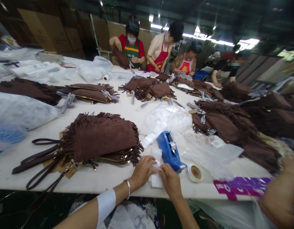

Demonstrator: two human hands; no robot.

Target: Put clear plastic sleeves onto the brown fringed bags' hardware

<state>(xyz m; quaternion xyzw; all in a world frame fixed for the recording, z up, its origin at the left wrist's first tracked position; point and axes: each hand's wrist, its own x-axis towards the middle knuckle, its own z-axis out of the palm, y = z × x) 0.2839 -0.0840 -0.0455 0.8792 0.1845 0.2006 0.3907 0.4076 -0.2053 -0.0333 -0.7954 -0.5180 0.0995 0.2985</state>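
Note:
My left hand, with a bracelet at its wrist, and my right hand meet at the table's front edge. The fingers of both are closed at a small white folded sheet, which may be paper or plastic. Just behind my hands is a blue tape dispenser with a roll in it. Beside the dispenser, to the right, lies a roll of tape. Left of my hands, brown fringed bags are stacked, their wrist straps spread toward the edge.
More brown bags lie in piles at the right and across the table. Clear plastic bags lie behind the dispenser. Another person's arm reaches in at the right, near a purple printed strip. Several people work across the table.

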